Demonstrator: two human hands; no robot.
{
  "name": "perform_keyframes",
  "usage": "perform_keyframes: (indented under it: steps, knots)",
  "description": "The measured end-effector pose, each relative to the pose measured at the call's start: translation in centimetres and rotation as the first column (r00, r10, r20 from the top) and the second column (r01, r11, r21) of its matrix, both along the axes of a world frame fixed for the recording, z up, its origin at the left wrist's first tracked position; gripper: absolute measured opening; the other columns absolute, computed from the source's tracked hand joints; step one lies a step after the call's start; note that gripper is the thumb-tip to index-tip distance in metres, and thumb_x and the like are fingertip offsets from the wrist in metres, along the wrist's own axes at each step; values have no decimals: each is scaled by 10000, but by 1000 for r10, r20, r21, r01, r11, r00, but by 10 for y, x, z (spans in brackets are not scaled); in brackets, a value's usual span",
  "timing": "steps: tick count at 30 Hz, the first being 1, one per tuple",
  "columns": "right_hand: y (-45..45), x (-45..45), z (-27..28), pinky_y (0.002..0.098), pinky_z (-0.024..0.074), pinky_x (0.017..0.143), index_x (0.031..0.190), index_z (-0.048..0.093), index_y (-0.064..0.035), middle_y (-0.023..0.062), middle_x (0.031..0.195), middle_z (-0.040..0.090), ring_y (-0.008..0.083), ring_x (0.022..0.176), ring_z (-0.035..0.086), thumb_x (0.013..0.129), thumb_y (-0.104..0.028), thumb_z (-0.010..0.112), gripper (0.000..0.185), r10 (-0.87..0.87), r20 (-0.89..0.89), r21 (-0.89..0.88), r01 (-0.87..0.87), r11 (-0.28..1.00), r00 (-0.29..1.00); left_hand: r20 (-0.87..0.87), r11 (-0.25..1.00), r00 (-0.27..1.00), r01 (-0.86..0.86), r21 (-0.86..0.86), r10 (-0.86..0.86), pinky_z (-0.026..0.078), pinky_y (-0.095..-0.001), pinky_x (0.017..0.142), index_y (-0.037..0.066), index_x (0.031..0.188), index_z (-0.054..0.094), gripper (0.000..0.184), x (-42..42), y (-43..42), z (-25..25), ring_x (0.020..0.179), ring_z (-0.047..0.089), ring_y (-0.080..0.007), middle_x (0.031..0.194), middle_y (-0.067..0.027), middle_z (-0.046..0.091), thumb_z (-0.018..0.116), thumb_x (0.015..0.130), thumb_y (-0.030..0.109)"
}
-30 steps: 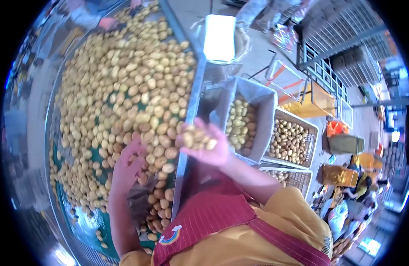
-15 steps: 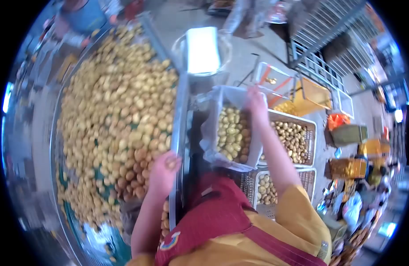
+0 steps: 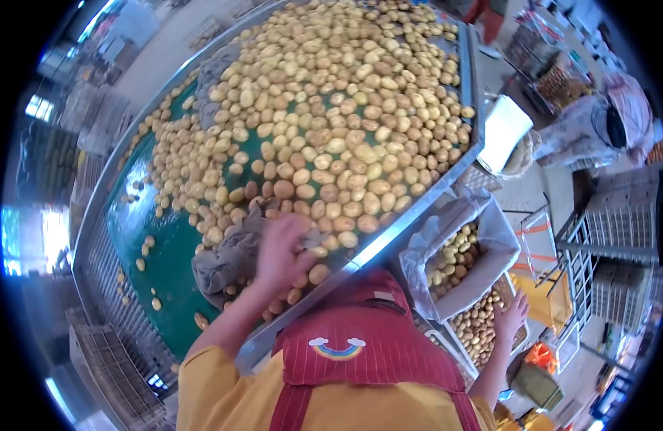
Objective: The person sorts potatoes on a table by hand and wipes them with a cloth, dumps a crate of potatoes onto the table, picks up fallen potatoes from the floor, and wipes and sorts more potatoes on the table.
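On the table [image 3: 162, 284] lies a wide spread of round, yellow-brown fruits [image 3: 346, 151]; their exact kind I cannot make out. My left hand [image 3: 281, 253] is over the near edge of the pile, smeared by motion, its fingers apart and nothing visible in them. Beneath and beside it is a crumpled grey cloth [image 3: 227, 262], with browner fruits around. My right hand [image 3: 512, 316] is by the crate of small fruits [image 3: 478, 327], fingers spread and empty. Just above that crate stands a white-lined crate [image 3: 425, 251] holding larger yellowish fruits.
A raised metal rim [image 3: 389, 244] edges the table between me and the fruits. At the right are a round basket with a white sheet [image 3: 505, 133] on top, a yellow crate [image 3: 550, 298], metal racks [image 3: 579, 262] and a person in patterned clothing [image 3: 579, 133].
My view has swung left towards the table. The left hand, which held a fruit, now shows none and is over the grey cloth. My right hand has left the lined crate.
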State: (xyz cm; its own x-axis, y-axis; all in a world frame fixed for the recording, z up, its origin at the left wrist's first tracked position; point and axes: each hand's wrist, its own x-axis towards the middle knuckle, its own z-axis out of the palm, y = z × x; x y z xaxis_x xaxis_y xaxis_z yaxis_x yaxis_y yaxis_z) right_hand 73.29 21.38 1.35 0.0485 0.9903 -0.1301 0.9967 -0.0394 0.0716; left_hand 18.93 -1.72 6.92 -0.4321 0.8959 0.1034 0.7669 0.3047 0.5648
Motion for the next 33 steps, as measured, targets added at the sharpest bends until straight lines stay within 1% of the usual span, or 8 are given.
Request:
perform_keyframes:
  steps: [3,7,10,15,18,25,32,33]
  knots:
    - [12,-59,7,549,328,1152,1463,467,-37,236,1499,448,450,1379,408,759,-191,825,805,452,-326,184,-413,892,831,-363,852,890,-402,-336,276,187,-534,1220,129,1536,357,953,-44,-82,0,1503,222,-406,1595,-170,317,830,732,324]
    - [-7,-272,38,472,410,1092,1343,577,-19,195,1393,544,388,1288,505,761,-170,837,655,595,-685,240,-642,728,420,-198,798,917,-400,-451,347,330,-563,1144,137,1465,438,787,-79,-145,-15,1440,331,-411,1522,-167,406,770,753,183]
    - [-43,-398,37,458,454,1032,1303,604,-39,171,1303,586,368,1202,554,749,-256,845,641,712,-702,378,-840,388,13,-105,850,931,-362,-383,349,420,-482,1090,106,1301,567,587,-86,-165,-18,1295,487,-404,1345,-161,560,701,731,60]
    - [-109,-506,45,482,359,1104,1460,454,-46,162,1407,481,364,1342,418,683,-594,811,1016,777,-586,310,-949,-46,-230,-188,876,876,-469,-112,444,465,-461,1008,73,1112,648,419,-64,-165,10,1081,601,-384,1081,-153,658,658,698,7]
    - [-153,-526,58,515,317,1126,1520,364,-60,166,1423,466,365,1364,400,697,-603,803,1080,715,-591,363,-915,-178,-373,-66,801,803,-596,-50,593,526,-416,858,61,1051,686,355,-45,-160,27,963,652,-375,957,-159,688,702,704,-11]
    - [-144,-526,84,418,524,864,1075,644,-79,129,1038,647,349,1041,622,641,20,672,445,450,-813,406,-914,-14,-369,226,868,839,-461,-184,494,535,-377,807,65,1051,647,432,-38,-154,33,898,666,-315,952,-103,686,841,666,54]
    - [-63,-515,148,340,524,870,1057,664,-37,93,1041,673,280,1037,650,694,80,520,408,343,-905,316,-937,149,-251,-236,964,944,-254,-79,229,515,-413,854,71,1016,660,334,-100,-134,13,996,627,-343,978,-119,657,735,695,18]
    - [-46,-517,153,334,520,884,1058,661,-35,93,1025,673,247,1015,653,714,88,511,395,248,-952,245,-934,258,-181,22,932,937,-344,-117,348,515,-403,864,57,1032,654,308,-114,-129,14,1005,640,-341,1008,-128,670,727,735,25]
